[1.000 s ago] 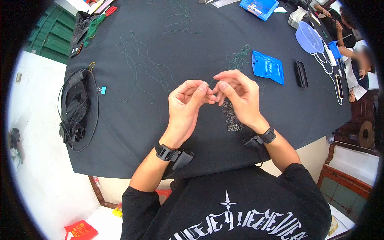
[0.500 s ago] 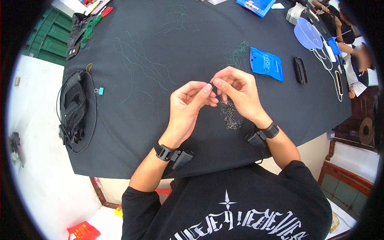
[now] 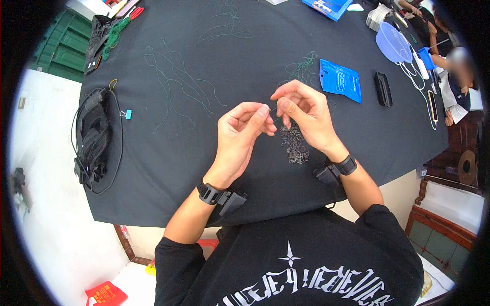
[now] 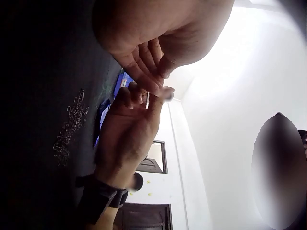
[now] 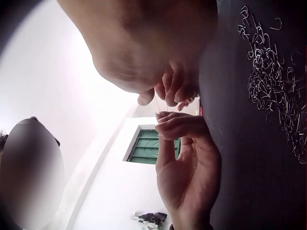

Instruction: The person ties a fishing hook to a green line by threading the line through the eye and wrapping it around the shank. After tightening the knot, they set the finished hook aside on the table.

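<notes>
My left hand (image 3: 237, 135) pinches a thin thread (image 5: 157, 104) between thumb and index finger. Facing it, my right hand (image 3: 310, 118) pinches the same thread, its other fingers curled loosely. A short stretch runs between the two sets of fingertips, which stand a little apart above the black cloth. Whatever sits inside the left fingertips is hidden. Below my right hand lies a heap of small metal fish hooks (image 3: 297, 148), seen closer as bent wire shapes in the right wrist view.
Loose green threads (image 3: 178, 81) lie on the black tablecloth (image 3: 153, 168) beyond the hands. A blue packet (image 3: 341, 81) and a black case (image 3: 383, 90) are to the right, near a blue basin (image 3: 393, 43). On the left is a black bag with a cable (image 3: 97, 137). Other people sit far right.
My fingertips were close together and have drawn apart. The right hand has shifted slightly up and away, while the left hand has barely moved. The hook heap stays put.
</notes>
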Motion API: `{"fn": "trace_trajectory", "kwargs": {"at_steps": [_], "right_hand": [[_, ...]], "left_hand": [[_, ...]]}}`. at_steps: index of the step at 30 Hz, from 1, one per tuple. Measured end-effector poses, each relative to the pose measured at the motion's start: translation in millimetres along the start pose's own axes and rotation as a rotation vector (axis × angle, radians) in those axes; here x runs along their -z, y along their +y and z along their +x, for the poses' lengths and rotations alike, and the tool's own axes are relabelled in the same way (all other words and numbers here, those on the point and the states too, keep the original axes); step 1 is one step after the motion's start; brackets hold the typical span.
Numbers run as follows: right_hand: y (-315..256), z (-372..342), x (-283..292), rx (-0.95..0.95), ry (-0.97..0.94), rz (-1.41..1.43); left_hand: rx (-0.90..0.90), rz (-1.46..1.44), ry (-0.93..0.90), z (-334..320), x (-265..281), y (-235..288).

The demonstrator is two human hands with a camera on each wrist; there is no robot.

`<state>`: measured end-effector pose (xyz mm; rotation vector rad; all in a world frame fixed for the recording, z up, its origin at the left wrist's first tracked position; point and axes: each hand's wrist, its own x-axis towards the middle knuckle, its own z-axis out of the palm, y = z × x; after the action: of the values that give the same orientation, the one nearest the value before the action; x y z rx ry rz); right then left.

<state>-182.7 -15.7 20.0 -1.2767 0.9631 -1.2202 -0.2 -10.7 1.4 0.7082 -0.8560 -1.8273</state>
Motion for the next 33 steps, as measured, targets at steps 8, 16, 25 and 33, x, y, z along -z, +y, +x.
{"fn": "trace_trajectory", "kwargs": {"at_steps": [8,16,25,33], "right_hand": [[6.1,-0.1,6.0,-0.003,-0.031,-0.126],[4.3,0.0,5.2,0.053,-0.009,-0.229],[1.2,0.4,6.2,0.087,-0.039,-0.286],[3.2,1.4,8.3,0.109,-0.072,-0.349]], "left_hand": [[0.044,-0.021,-0.012,-0.7,-0.6,3.5],[0.07,-0.004,-0.031,-1.6,-1.3,3.1],[0.032,0.237,-0.077,-0.6,-4.0,1.9],[0.043,0.308,-0.134,0.3,-3.8,7.4]]}}
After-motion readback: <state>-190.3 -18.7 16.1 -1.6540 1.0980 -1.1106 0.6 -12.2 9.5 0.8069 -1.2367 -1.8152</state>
